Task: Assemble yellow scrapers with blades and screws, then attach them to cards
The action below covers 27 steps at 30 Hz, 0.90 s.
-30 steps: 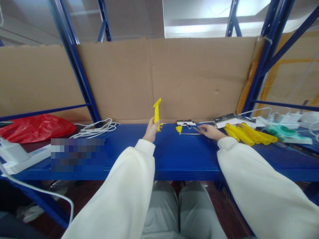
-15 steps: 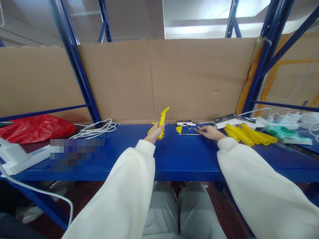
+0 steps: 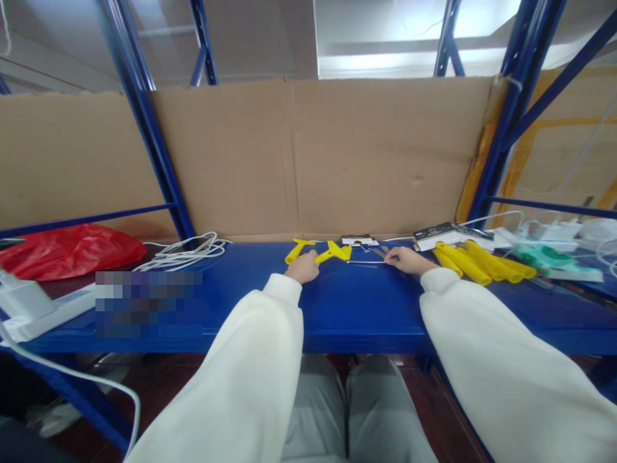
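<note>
My left hand [image 3: 303, 267] is closed around a yellow plastic handle [image 3: 328, 254], held low over the blue shelf with its flared end pointing right. Just behind that hand lies another yellow plastic piece [image 3: 296, 251], its narrow end to the right. A small yellow part [image 3: 346, 252] sits by the flared end, partly hidden. To the right, my right hand [image 3: 405, 259] rests at the shelf with its fingertips pinched at the end of a thin metal rod [image 3: 366, 262]. Flat metal strips [image 3: 380, 250] lie beside those fingers.
Several yellow tubes [image 3: 475, 262] and black-and-white packages [image 3: 436, 236] lie right of my right hand. A small white-and-black box [image 3: 357, 240] stands near the cardboard back wall [image 3: 337, 161]. White cables [image 3: 193, 251], a red plastic bag [image 3: 72, 251] and a power strip [image 3: 58, 305] occupy the left.
My left hand has lowered and turned the yellow handle from upright to lying flat, pointing right. The yellow piece behind it now shows more. My right hand has barely moved.
</note>
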Each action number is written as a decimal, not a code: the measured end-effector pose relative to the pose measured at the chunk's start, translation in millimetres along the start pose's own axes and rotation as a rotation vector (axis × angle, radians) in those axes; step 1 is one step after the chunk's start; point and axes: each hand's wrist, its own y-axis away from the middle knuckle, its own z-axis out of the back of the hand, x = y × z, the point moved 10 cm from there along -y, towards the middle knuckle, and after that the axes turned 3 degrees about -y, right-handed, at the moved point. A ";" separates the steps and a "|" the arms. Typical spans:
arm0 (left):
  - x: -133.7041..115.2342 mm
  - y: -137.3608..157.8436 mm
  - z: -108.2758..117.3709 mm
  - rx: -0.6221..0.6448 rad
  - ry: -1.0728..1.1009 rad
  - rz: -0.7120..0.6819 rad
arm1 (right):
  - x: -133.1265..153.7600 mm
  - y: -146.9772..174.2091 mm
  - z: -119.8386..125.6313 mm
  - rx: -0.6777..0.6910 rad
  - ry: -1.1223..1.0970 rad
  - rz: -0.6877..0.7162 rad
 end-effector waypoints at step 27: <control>-4.4 -0.1 -5.9 -0.030 -0.133 -0.099 | -13.0 2.6 6.8 -0.028 0.053 -0.190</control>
